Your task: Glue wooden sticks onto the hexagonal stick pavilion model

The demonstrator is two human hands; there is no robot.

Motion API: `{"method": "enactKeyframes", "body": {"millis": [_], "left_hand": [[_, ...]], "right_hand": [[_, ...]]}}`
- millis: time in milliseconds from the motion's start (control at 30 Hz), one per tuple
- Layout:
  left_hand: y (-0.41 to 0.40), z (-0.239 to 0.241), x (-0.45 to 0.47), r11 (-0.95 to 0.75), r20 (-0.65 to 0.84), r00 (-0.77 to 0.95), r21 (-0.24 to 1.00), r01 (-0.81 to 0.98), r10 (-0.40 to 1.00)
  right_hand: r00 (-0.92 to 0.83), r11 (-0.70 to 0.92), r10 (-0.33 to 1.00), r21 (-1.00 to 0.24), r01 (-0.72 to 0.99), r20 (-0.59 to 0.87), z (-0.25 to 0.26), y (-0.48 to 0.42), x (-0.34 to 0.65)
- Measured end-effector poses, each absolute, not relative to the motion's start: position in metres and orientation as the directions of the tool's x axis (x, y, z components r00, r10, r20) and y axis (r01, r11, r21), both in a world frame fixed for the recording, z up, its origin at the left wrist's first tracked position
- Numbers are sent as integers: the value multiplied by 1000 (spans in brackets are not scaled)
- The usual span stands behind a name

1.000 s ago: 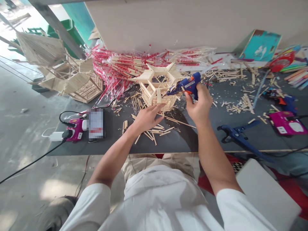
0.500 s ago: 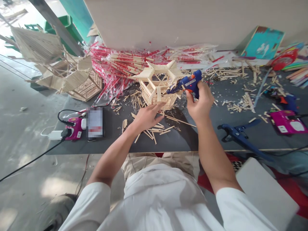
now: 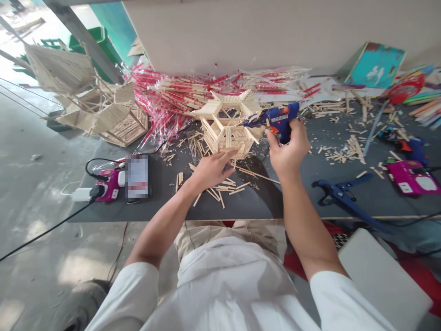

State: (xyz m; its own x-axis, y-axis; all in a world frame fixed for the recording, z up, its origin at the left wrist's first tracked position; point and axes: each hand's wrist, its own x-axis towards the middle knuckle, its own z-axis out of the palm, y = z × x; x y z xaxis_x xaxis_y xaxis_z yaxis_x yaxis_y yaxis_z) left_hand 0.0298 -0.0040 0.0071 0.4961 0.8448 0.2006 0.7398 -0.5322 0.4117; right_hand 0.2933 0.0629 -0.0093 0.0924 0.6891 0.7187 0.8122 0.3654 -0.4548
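Observation:
A small pavilion model [image 3: 227, 124] made of pale wooden sticks stands on the dark table [image 3: 296, 197]. My left hand [image 3: 212, 169] rests against its lower front, fingers pinched on a thin stick there. My right hand [image 3: 287, 149] grips a blue glue gun [image 3: 275, 120] by the handle, its nozzle pointing left, just off the model's right side. Loose short sticks [image 3: 223, 186] lie on the table beside my left hand.
Red-and-clear packets of chopsticks [image 3: 172, 99] pile up behind the model. Bigger stick structures [image 3: 96, 108] sit at the left. A phone [image 3: 137, 177], a pink power strip [image 3: 106, 188], blue cutters [image 3: 339, 195] and another pink power strip [image 3: 411, 181] lie on the table.
My right hand has drawn the glue gun a little to the right and level, away from the model's side. My left hand has stayed at the model's base.

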Motion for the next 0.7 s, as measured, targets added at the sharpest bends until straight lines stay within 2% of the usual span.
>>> {"method": "enactKeyframes", "body": {"millis": [700], "left_hand": [[-3, 1, 28, -554, 196, 522, 397, 732, 830]], "right_hand": [[65, 376, 691, -434, 819, 720, -9, 63, 289]]}}
